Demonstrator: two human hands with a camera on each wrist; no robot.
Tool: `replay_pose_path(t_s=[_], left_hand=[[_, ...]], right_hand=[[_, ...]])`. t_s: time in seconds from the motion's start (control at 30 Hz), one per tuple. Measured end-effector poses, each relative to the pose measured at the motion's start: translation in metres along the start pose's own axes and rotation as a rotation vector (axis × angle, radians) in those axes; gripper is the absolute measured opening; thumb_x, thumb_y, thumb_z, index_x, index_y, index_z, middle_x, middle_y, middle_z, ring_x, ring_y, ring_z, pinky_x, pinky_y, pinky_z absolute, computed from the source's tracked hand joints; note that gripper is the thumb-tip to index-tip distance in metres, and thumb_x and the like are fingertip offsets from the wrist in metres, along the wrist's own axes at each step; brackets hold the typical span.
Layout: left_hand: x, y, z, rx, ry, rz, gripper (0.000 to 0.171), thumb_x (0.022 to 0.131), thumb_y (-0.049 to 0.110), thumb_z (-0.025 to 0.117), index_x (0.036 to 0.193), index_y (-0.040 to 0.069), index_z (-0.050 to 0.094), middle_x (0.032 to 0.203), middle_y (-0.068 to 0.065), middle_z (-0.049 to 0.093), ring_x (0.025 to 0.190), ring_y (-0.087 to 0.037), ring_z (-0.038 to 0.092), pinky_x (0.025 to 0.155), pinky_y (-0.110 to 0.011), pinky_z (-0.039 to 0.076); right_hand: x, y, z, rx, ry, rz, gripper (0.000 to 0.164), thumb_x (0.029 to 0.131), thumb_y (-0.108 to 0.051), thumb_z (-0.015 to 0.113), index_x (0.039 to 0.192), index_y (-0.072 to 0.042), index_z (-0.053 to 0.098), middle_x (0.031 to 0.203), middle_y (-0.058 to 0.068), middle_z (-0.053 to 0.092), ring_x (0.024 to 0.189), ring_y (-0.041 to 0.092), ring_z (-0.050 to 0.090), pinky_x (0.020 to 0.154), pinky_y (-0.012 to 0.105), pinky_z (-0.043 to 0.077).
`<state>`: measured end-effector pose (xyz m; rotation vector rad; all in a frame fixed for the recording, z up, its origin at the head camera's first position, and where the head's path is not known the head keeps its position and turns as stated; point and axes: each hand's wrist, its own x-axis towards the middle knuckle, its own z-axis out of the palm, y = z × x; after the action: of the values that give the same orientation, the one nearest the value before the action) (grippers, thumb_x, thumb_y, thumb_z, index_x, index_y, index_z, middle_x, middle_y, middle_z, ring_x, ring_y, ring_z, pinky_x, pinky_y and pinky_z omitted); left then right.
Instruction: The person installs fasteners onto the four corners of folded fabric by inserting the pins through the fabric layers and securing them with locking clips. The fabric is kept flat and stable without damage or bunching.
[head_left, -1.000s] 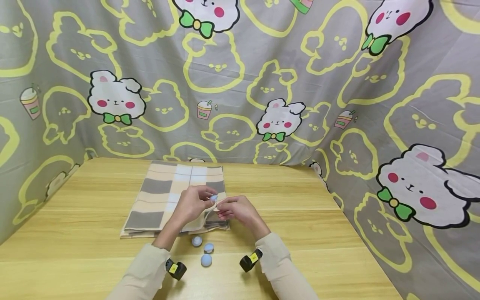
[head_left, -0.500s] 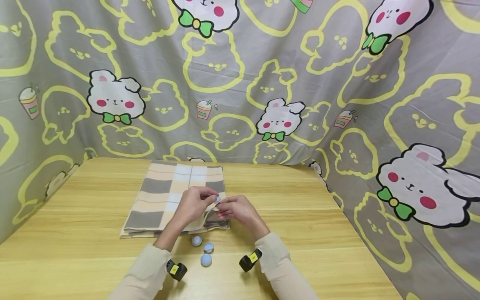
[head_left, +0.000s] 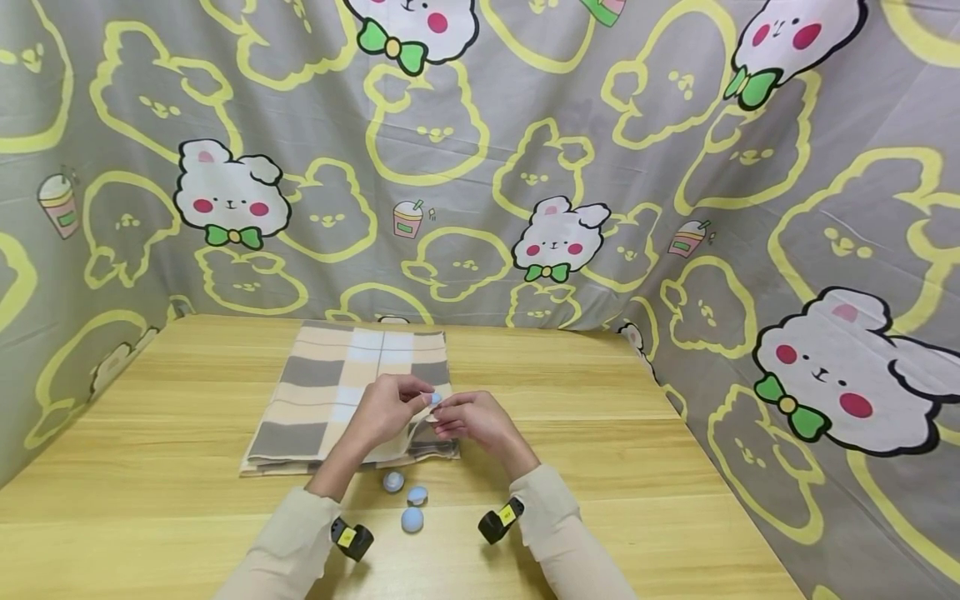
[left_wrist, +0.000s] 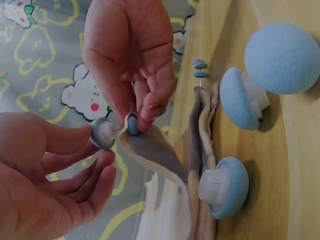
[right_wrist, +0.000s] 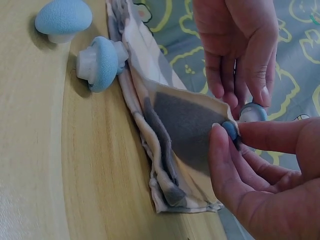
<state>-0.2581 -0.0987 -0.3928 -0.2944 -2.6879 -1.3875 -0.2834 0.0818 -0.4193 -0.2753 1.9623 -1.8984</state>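
Expecting soft, light, floppy handling from the folded beige-grey-white plaid cloth blanket (head_left: 333, 396), reaching almost to the far edge of the counter (head_left: 615, 467); best gripped by its raised near-right corner. Pinching there, with narrowly spaced fingers, a small ribbed blue cap (right_wrist: 230, 130) in the right hand (head_left: 477, 415) and, just beside, a blue fabric mushroom-shaped clip (left_wrist: 102, 136) in the left hand (head_left: 387, 408).

Head view: high, facing forward and down over the counter (head_left: 600, 467). Wrist views: close, sharing mid-frame cloth (left_wrist: 156, 150).
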Motion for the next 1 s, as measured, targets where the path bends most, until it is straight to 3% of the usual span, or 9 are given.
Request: replay_pose_path(t_s=[0.5, 1.0], left_hand=[[0.0026, -0.0013, 0.0012, -0.025, 0.013, -0.006, 0.010, 0.093, 0.014, 0.073, 0.100, 0.007, 0.074, 0.093, -0.005, 0.077, 0.090, -0.020, 0.073, 0.076, -0.038, 0.057], [0.0024, -0.0022, -0.0004, -0.045, -0.022, 0.002, 0.011, 0.093, 0.015, 0.074, 0.101, 0.008, 0.075, 0.095, -0.006, 0.078, 0.092, -0.021, 0.074, 0.079, -0.039, 0.058]], right_hand=[[0.0004, 0.0005, 0.0000, -0.002, -0.011, 0.008, 0.025, 0.094, 0.000, 0.062, 0.112, 0.017, 0.064, 0.080, 0.005, 0.072, 0.073, 0.013, 0.070, 0.077, 0.032, 0.061], [0.0000, 0.0001, -0.0003, 0.021, -0.010, 0.021, 0.025, 0.093, 0.000, 0.062, 0.113, 0.016, 0.064, 0.087, 0.012, 0.074, 0.074, 0.014, 0.071, 0.079, 0.033, 0.061]])
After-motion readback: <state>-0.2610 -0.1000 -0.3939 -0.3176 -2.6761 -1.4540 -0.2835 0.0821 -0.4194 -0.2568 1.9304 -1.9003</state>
